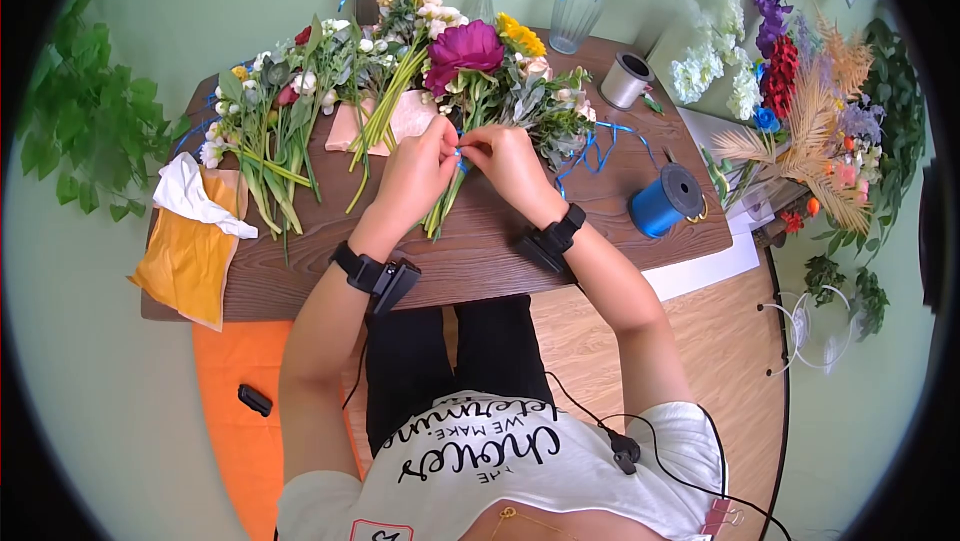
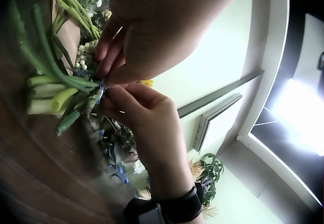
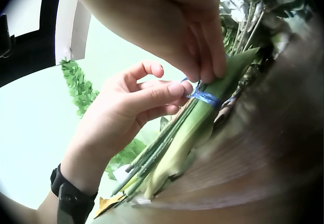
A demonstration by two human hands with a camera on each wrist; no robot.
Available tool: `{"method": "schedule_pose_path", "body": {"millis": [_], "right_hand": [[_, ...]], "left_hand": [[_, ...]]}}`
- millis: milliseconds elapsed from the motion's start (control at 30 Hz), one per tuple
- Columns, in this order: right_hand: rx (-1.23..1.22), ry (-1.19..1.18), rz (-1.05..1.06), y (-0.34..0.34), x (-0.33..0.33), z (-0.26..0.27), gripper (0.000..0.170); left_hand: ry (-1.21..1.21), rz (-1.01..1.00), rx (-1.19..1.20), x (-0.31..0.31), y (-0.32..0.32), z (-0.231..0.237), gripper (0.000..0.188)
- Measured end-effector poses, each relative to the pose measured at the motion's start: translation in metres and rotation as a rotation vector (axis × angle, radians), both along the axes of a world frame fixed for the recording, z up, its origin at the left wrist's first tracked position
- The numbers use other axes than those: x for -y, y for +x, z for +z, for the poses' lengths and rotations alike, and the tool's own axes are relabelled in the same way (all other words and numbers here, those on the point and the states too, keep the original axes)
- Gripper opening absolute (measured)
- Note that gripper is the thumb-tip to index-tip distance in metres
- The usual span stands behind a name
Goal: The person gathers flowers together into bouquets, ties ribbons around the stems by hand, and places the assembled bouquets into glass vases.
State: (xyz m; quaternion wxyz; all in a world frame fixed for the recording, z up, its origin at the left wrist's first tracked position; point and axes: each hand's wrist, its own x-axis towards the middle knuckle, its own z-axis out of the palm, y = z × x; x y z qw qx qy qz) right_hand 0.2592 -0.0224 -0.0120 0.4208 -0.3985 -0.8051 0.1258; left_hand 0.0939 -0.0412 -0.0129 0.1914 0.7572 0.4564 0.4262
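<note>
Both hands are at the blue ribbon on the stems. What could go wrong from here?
The blue ribbon round the stems could slacken if the left hand or right hand loses its fingertip pinch.

Thick and thin stems are bundled together, so some might shift under the ribbon.

The blue spool sits near the right forearm, so a sideways swing could perhaps knock it.

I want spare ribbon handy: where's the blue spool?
In the head view, the blue spool is on the right side of the table, nearer the person than the silver spool.
</note>
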Motion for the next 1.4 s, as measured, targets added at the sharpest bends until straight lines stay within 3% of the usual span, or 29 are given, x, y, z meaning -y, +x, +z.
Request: {"method": "schedule_pose_path", "body": {"millis": [167, 367, 467, 567, 667, 867, 1167, 1400], "right_hand": [[-0.004, -0.061, -0.013, 0.003, -0.001, -0.003, 0.008], [-0.096, -0.410, 0.179, 0.013, -0.003, 0.004, 0.004], [-0.247, -0.496, 0.293, 0.014, -0.011, -0.008, 0.008], [-0.521, -0.748, 0.381, 0.017, -0.017, -0.012, 0.019], [-0.638, -0.854, 0.352, 0.018, -0.018, -0.012, 0.026], [-0.656, -0.872, 0.323, 0.018, -0.019, -0.013, 0.026], [-0.695, -0.865, 0.313, 0.018, -0.018, -0.015, 0.025], [-0.681, -0.878, 0.323, 0.020, -0.014, -0.012, 0.015]], "left_hand": [[0.021, 0.046, -0.051, 0.000, 0.000, 0.001, 0.020], [-0.009, 0.058, -0.005, -0.002, -0.002, 0.002, 0.023], [-0.048, 0.066, 0.037, -0.002, -0.002, 0.004, 0.018], [-0.002, 0.029, -0.002, -0.011, -0.007, -0.006, 0.010], [-0.042, -0.011, 0.079, -0.011, -0.007, -0.009, 0.007], [-0.115, -0.054, 0.039, 0.000, -0.004, 0.009, 0.008], [0.123, 0.057, -0.271, -0.002, -0.001, 0.009, 0.009], [0.155, -0.067, -0.206, -0.008, -0.008, 0.008, 0.008]]}}
